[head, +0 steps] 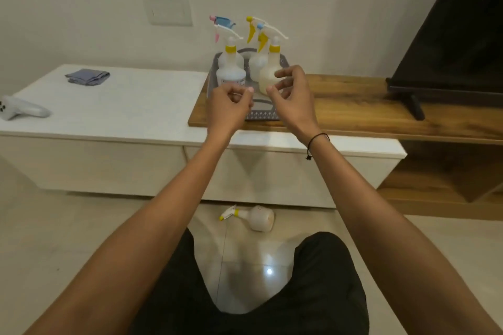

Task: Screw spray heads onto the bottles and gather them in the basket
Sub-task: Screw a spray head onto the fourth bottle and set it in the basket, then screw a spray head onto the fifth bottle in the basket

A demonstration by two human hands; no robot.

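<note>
Over the near rim of the basket (268, 116), the left hand (230, 107) hovered with its fingers curled loosely inward, thumb and forefinger close together, nothing visibly held between them. Just beside it, the right hand (292, 94) hung with fingers spread and bent, gripping nothing, its fingertips near the front right bottle (268, 77); whether they touched it could not be told. A black cord (315, 141) circled the right wrist.

Behind the hands, the grey basket stood at the left end of the wooden desk (353, 106), holding four upright bottles with spray heads fitted: the front right one with a yellow collar, a front left bottle (231, 76) bearing a label, and two more behind, a rear left bottle (230, 58) and a rear right bottle (257, 62).

On the floor (81, 226) before the white cabinet (122, 106), a fifth bottle (258, 217) lay on its side, spray head attached and pointing left, well apart from the basket. Toward the cabinet's far left corner lay a folded grey cloth (87, 77), and at its left edge a white controller (21, 111). A dark screen (449, 49) stood at the wooden desk's right end.
</note>
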